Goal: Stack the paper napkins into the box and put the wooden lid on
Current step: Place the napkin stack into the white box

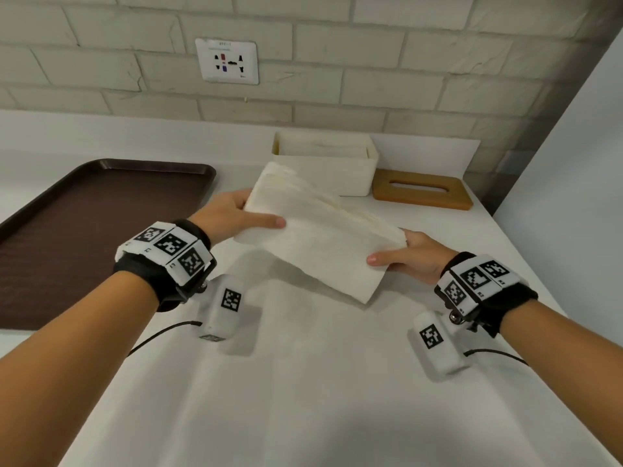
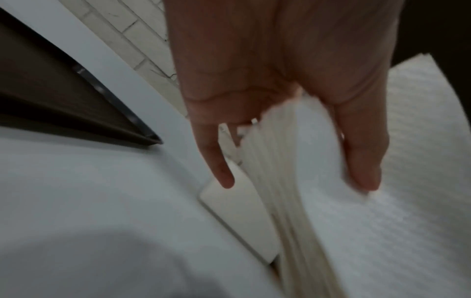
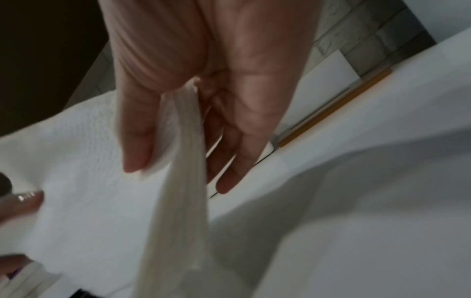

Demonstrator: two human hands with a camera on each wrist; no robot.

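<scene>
One stack of napkins (image 1: 317,230) is held tilted above the worktop (image 1: 303,382), pinched at its ends by the left hand (image 1: 226,214) and right hand (image 1: 411,254), before one box (image 1: 323,163) and one wooden lid (image 1: 421,190).

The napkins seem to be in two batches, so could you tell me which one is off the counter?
The stack of napkins gripped between left hand and right hand; the others lie inside the box.
</scene>
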